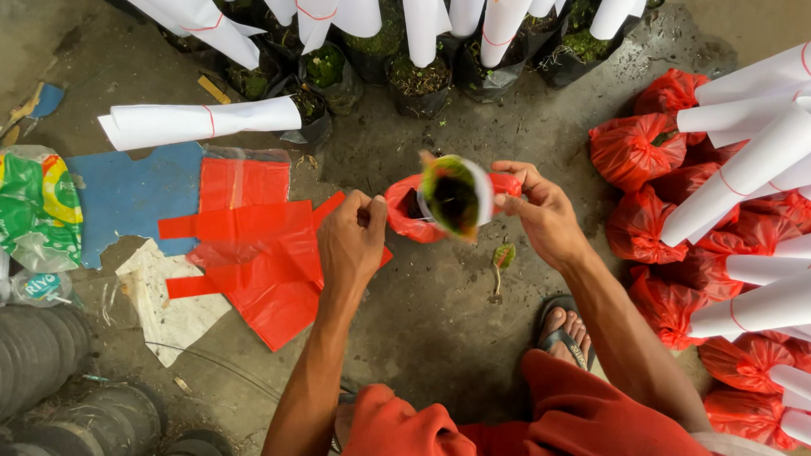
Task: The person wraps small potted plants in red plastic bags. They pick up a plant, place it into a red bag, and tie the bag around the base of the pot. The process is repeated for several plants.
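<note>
My left hand point(352, 239) and my right hand point(538, 210) grip the two sides of a red plastic bag point(405, 221) at its mouth, low over the concrete floor. Inside the bag stands a plant wrapped in a white paper cone point(457, 197), seen from above with dark green and reddish leaves in its open top. A small fallen leaf point(502, 256) lies on the floor just under my right hand.
Flat red plastic bags point(254, 251) lie in a pile at left on blue sheet point(139, 197). Bagged, paper-wrapped plants point(736, 180) crowd the right side. Black-potted wrapped plants point(417, 48) line the back. Stacked black pots point(33, 376) sit bottom left. My sandalled foot point(564, 330) is below.
</note>
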